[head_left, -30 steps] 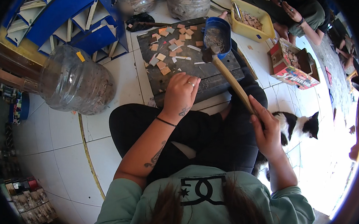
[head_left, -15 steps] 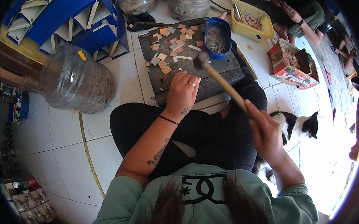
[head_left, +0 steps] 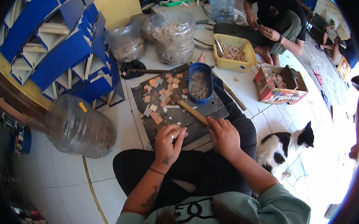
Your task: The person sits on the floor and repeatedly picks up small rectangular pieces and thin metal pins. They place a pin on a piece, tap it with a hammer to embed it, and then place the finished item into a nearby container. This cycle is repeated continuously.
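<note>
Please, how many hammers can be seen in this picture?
1. The hammer is in the right hand, slanting over the dark board. Another could be hidden among the surrounding things.

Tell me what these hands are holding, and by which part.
The right hand holds a hammer by its wooden handle; whether the left hand pinches anything cannot be told.

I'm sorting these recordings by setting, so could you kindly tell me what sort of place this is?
Probably a small craft workshop: a hammer, a dark board scattered with small flat pieces, and a yellow tub holding similar ones.
</note>
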The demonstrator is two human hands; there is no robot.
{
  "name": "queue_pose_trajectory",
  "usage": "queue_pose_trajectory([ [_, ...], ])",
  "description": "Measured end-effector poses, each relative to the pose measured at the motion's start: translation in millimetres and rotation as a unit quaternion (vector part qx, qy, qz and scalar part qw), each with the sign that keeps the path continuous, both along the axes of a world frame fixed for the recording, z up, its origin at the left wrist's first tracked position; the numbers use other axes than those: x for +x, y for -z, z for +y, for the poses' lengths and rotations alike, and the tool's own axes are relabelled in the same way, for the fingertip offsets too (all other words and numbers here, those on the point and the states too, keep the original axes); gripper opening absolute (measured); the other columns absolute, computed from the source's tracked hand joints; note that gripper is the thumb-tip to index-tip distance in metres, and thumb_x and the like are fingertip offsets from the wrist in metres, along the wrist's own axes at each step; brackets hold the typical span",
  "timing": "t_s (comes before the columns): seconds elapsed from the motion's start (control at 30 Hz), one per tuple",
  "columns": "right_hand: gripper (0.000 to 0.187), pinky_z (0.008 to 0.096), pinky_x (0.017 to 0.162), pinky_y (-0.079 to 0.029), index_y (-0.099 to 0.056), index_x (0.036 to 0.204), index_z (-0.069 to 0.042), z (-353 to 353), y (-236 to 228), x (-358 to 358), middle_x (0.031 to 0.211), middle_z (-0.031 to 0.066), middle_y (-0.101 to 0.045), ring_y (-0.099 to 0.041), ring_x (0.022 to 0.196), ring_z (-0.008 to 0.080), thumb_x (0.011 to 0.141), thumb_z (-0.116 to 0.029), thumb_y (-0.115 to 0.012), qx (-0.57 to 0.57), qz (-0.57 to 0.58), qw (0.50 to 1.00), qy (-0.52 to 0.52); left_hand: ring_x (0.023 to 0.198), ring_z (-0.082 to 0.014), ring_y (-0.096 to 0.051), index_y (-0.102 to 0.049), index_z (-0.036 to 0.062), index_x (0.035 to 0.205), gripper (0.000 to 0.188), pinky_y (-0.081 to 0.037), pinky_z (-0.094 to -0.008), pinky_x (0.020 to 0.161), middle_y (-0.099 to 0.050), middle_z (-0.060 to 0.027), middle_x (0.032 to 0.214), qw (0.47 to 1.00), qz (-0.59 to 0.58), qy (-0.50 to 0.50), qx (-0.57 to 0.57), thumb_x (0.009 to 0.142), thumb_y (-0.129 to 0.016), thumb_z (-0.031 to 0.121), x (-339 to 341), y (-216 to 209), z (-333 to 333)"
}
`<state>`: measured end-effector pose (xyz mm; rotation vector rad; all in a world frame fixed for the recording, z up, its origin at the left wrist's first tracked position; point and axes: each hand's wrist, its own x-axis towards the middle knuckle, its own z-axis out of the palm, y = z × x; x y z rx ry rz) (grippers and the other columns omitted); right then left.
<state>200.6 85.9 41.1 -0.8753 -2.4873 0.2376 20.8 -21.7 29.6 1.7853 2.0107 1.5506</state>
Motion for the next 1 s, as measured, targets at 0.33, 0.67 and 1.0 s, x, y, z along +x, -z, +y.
queue_pose_trajectory([
  [0.33,0.012,0.0266,0.063,-0.052,-0.068,0.100,-0.001,23.7,-47.0,-2.0,0.087,0.0071,-0.071,-0.065,0.071,0.0108,0.091,-0.009,-0.066,-0.463,0.113,0.865,-0.153,0.085,-0.0206,-0.060,-0.063,0.0030,0.123,0.034,-0.049,-0.0311,0.080,-0.063,-0.0108,0.103,0.984,-0.154,0.092,0.012,0.090,-0.064,0.008,18.1,-22.0,11.4],
  [0.67,0.021,0.0232,0.069,-0.050,-0.067,0.103,0.005,153.9,-210.5,53.7,0.101,0.0129,-0.072,-0.068,0.085,0.0151,0.099,-0.010,-0.052,0.337,0.568,0.751,-0.001,0.089,-0.0212,-0.058,-0.041,0.0003,0.143,0.061,-0.048,-0.0350,0.085,-0.061,-0.0142,0.111,0.997,-0.079,0.002,0.010,0.089,-0.065,0.012,-26.7,18.0,-8.2],
  [1.0,0.051,0.0426,0.093,-0.049,-0.052,0.132,-0.002,269.7,31.0,46.5,0.126,0.0210,-0.058,-0.063,0.108,0.0335,0.085,-0.014,-0.067,-0.013,-0.022,0.975,0.222,0.087,-0.0177,-0.058,-0.042,-0.0004,0.141,0.057,-0.049,-0.0321,0.085,-0.062,-0.0133,0.110,0.981,-0.191,-0.004,0.026,0.089,-0.064,0.008,-34.2,32.6,-14.0],
])
